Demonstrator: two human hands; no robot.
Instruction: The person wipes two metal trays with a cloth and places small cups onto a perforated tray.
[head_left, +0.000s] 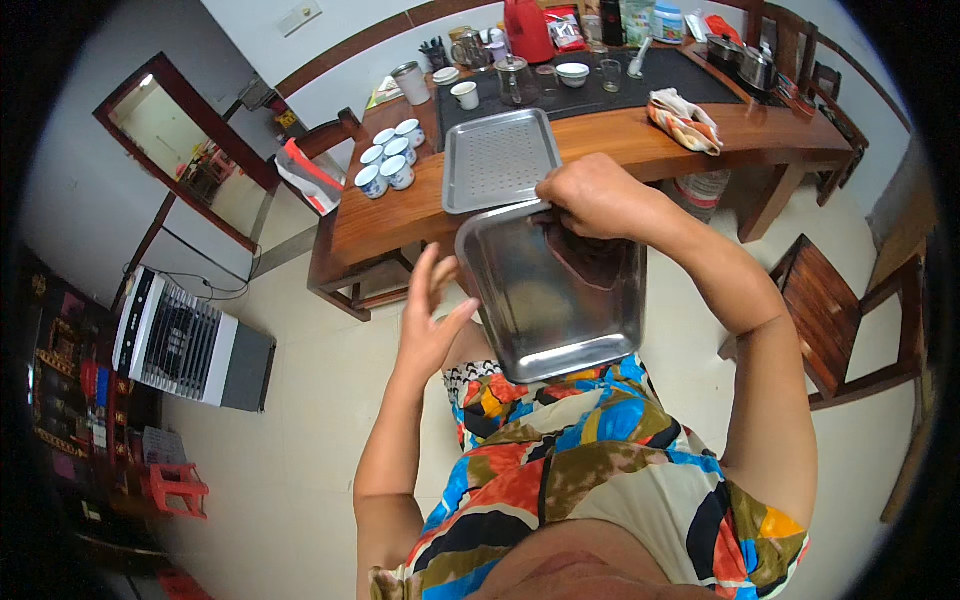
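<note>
My right hand (596, 195) grips the upper rim of a shiny metal tray (555, 300), which hangs tilted in front of my lap. The tray's inside faces me and reflects the hand. Just left of the tray, my left hand (435, 322) is raised with thumb and fingers apart and holds nothing. Beyond the tray, a perforated metal tray (501, 161) lies on the wooden table (600, 139), at its front edge. Several white cups with blue patterns (396, 172) stand in two rows to its left.
On the table are a crumpled cloth (684, 120), a glass teapot (514, 79), a white cup (465, 95), a drinking glass (610, 75) and a red kettle (529, 30). A wooden chair (821, 315) stands at right. An air cooler (191, 341) and a red plastic stool (178, 489) are at left.
</note>
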